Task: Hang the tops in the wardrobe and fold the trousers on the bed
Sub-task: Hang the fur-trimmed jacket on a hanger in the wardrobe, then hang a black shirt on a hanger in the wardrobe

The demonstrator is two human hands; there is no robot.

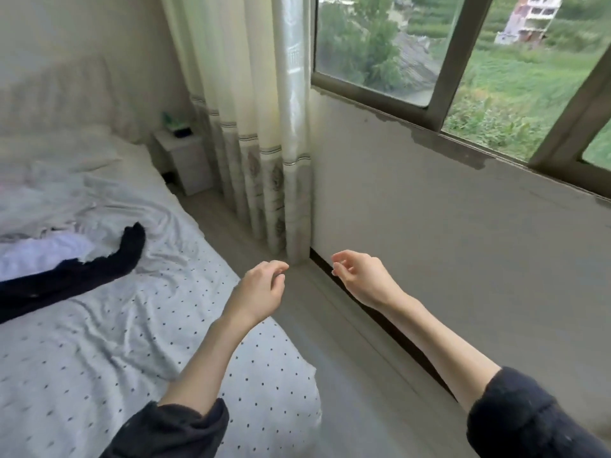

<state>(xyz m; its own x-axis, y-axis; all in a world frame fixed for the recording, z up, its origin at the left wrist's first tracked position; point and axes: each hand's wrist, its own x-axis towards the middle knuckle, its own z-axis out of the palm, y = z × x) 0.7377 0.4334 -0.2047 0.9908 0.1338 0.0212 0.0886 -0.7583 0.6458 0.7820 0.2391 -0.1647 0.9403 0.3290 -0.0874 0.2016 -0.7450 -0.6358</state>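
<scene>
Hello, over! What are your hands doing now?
Left hand and right hand empty, loosely curled. Dark garment lying on bed. Nothing in the way.

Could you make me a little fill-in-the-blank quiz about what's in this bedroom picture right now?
1. The dark garment lies on the ____, beside a white garment.
2. Both the left hand and the right hand are holding ____.
3. The curtain hangs to the ____ of the window in this view.
4. The sheet on the bed is patterned with small ____.

Missing words: bed; nothing; left; dots
</scene>
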